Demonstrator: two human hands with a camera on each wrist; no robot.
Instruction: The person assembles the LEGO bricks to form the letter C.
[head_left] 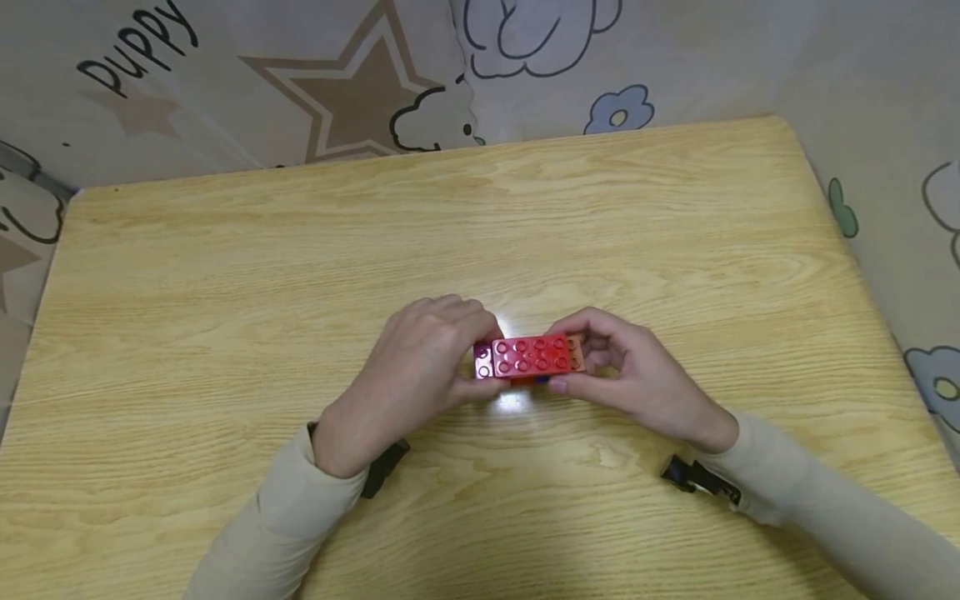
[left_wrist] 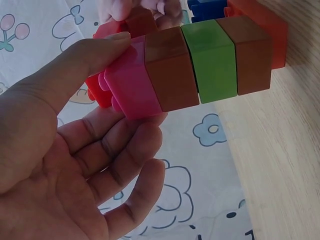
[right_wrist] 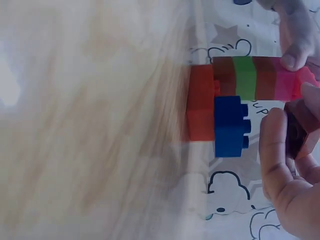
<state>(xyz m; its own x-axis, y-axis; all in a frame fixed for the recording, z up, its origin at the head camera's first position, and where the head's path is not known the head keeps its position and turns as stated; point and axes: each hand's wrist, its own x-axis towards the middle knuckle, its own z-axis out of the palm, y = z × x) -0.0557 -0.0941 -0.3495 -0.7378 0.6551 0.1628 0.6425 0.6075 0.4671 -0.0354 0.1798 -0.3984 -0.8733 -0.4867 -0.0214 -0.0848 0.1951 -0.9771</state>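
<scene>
A stack of toy building bricks stands on the table. Its base is an orange brick (right_wrist: 201,102), bearing a blue brick (right_wrist: 227,127) and a column of brown (left_wrist: 254,55), green (left_wrist: 212,60), another brown and pink (left_wrist: 137,82) bricks. My left hand (head_left: 420,358) pinches the column's top around the pink brick, with thumb and fingers on opposite sides. Across the top lies a long red brick (head_left: 531,356). My right hand (head_left: 637,375) grips its right end together with a brown brick (head_left: 575,353) beneath it. That brown brick hangs above the blue one, apart from it.
The wood-grain table (head_left: 300,250) extends around both hands. A wall covering with cartoon drawings (head_left: 525,75) rises behind the far edge and along the right side. Black wrist straps (head_left: 701,481) sit on the forearms.
</scene>
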